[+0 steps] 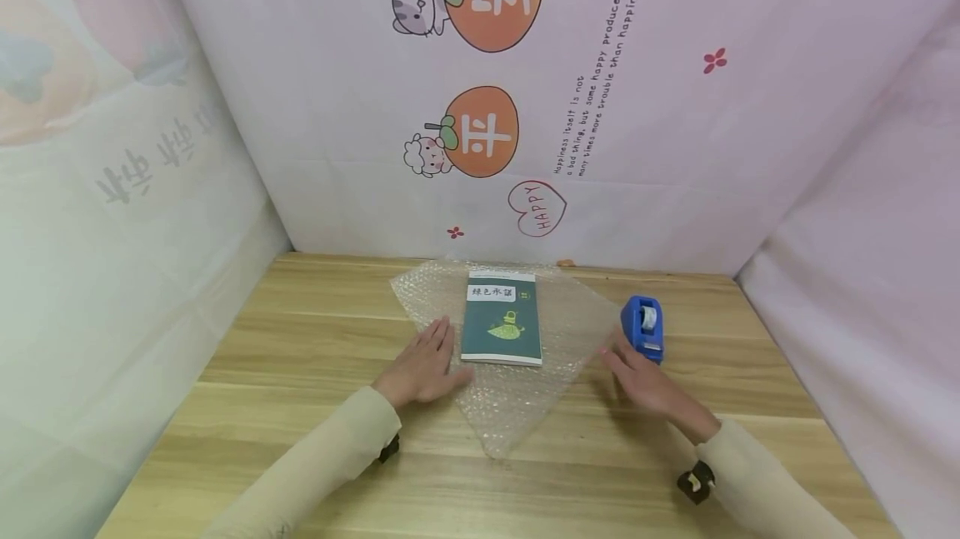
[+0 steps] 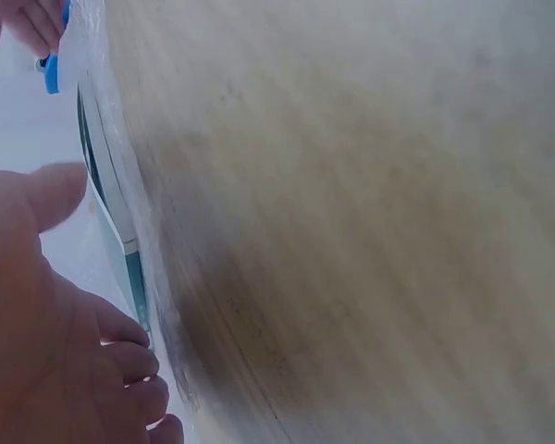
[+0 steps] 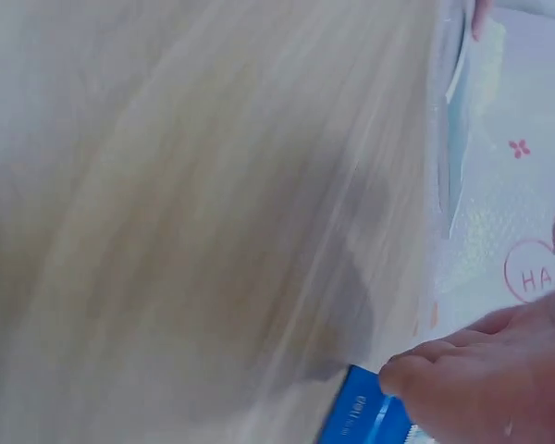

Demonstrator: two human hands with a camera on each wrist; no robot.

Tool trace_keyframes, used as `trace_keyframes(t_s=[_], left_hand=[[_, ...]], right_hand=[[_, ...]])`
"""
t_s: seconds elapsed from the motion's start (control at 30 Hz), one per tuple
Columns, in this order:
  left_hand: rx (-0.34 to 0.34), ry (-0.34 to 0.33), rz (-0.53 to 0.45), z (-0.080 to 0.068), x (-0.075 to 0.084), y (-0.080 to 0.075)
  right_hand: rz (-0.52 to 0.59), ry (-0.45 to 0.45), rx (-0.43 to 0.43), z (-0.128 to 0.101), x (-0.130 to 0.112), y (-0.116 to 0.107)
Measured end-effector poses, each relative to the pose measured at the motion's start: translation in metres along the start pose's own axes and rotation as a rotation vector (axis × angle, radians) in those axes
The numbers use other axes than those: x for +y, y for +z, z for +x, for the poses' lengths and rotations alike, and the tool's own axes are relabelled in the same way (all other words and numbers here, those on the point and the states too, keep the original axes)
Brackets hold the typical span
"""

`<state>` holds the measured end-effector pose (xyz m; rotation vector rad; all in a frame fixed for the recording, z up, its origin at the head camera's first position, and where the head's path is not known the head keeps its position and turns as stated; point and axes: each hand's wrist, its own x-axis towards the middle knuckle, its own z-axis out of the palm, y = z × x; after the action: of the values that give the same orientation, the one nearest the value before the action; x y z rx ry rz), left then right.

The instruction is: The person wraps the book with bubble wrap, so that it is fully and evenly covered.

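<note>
The left hand's [image 1: 420,372] four fingers lie straight, thumb apart, on the edge of one bubble-wrap sheet [image 1: 577,318], the right hand's [image 1: 651,385] (blurred, but loosely extended) are beside one tape dispenser [image 1: 632,321], and one green booklet [image 1: 491,312] rests on the sheet, atop one wooden table [image 1: 315,339].

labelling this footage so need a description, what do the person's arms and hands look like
Both arms wear long cream sleeves, a left sleeve and a right sleeve. By each cuff shows a small dark object, the left one mostly hidden, the right one with a pale patch. The left hand and right hand are bare.
</note>
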<state>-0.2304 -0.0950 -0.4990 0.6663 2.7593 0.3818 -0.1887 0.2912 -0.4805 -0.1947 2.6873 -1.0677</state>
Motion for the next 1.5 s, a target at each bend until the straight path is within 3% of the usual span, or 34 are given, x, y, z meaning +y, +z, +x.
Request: trace_keyframes(t_s=[0.17, 0.47, 0.63, 1.0, 1.5], left_hand=[[-0.004, 0.004, -0.001, 0.006, 0.001, 0.001], [-0.002, 0.016, -0.003, 0.012, 0.001, 0.004], [0.016, 0.017, 0.008, 0.016, 0.001, 0.007], [0.025, 0.016, 0.036, 0.023, 0.007, 0.005], [0.027, 0.031, 0.072, 0.031, 0.005, 0.011]], right_hand=[[0.229, 0.086, 0.041, -0.001, 0.005, -0.002], [0.943, 0.198, 0.035, 0.005, 0.011, 0.001], [1.182, 0.225, 0.041, 0.011, 0.011, 0.005], [1.373, 0.233, 0.018, 0.021, 0.007, 0.015], [1.422, 0.247, 0.016, 0.033, -0.008, 0.026]])
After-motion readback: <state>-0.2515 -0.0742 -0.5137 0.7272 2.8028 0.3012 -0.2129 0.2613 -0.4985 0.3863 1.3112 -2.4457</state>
